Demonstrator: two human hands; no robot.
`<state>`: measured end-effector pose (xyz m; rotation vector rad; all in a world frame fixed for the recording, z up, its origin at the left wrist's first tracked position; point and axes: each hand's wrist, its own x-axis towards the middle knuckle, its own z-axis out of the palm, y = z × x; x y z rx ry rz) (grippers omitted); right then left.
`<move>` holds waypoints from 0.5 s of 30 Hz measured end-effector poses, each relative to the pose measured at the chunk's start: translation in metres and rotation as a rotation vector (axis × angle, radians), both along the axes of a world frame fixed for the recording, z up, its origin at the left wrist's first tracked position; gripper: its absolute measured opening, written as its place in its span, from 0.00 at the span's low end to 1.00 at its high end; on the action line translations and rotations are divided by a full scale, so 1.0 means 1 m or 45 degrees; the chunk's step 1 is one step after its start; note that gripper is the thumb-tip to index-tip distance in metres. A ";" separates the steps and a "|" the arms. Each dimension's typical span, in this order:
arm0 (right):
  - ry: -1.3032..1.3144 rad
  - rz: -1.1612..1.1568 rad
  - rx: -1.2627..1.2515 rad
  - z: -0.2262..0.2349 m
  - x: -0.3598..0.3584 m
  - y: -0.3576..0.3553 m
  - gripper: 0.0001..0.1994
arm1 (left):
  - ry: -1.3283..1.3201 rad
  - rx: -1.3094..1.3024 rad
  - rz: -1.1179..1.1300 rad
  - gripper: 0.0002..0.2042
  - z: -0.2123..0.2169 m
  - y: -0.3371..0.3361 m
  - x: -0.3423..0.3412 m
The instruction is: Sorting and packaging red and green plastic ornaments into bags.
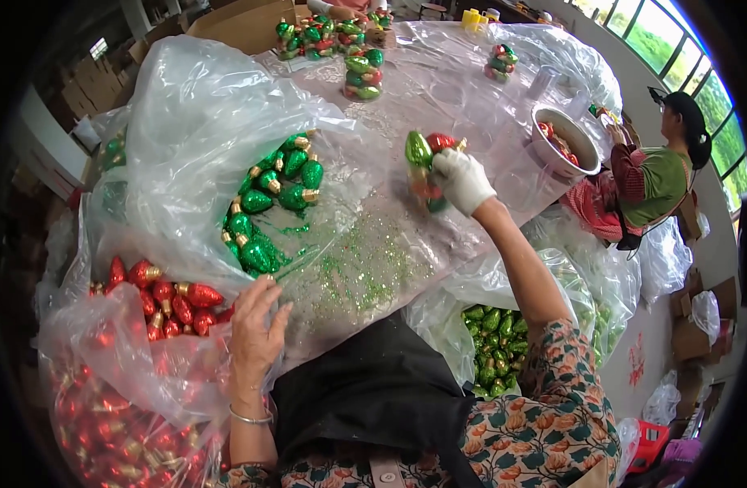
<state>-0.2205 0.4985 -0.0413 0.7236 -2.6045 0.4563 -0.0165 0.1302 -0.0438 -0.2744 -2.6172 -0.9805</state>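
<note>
My right hand, in a white glove, is closed on a clear packet of green and red bulb-shaped ornaments held upright over the plastic-covered table. My bare left hand, fingers spread, rests at the edge of a clear bag beside a heap of red bulb ornaments. A heap of green bulb ornaments lies in a clear bag beyond it. Green glitter is scattered on the sheet between my hands.
Filled packets stand at the table's far end. A metal bowl with ornaments sits at the right, near a seated person. More bagged green ornaments lie by my right elbow; red ones fill a bag at lower left.
</note>
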 end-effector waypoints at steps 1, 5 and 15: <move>0.050 -0.034 0.007 -0.005 -0.024 -0.003 0.04 | 0.002 -0.029 -0.011 0.13 -0.002 0.000 -0.002; 0.083 -0.123 -0.007 -0.015 -0.120 -0.035 0.04 | -0.032 -0.077 -0.039 0.12 -0.010 0.001 -0.011; 0.765 -0.906 0.315 -0.045 -0.335 0.012 0.16 | -0.109 -0.076 -0.050 0.13 -0.029 0.001 -0.036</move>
